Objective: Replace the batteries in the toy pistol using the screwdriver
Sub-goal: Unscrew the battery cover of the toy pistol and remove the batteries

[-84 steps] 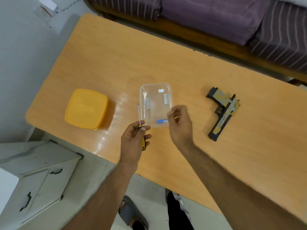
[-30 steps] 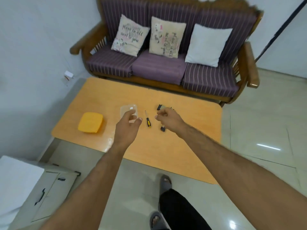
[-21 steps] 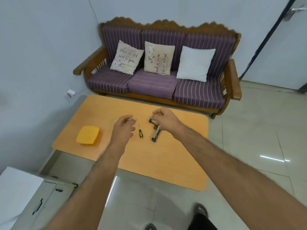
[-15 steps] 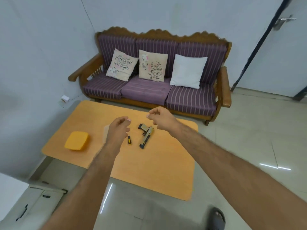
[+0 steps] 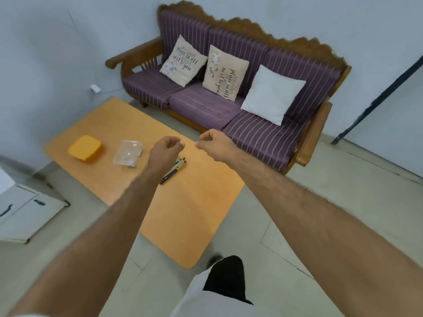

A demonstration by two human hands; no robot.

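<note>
- Progress: judged at or near the start; pistol (image 5: 175,168) lies whole on the desk (image 5: 183,209), no cover seen off, no battery seen out; unscrewing, swapping cells and closing all appear left
- Left hand (image 5: 165,150): raised above the desk, fingers loosely curled, nothing seen in it
- Right hand (image 5: 215,144): raised beside the left, apart from it, fingers curled inward; whether thumb and finger pinch something small cannot be told
- Pistol: flat on the desk, below and just behind the left hand and wrist, partly hidden by them; neither hand touches it
- Screwdriver: not visible, possibly hidden behind the left arm
- Clear box (image 5: 128,153): on the desk left of the hands; contents too blurred to name
- Yellow lid (image 5: 84,148): further left, apart from the box
</note>
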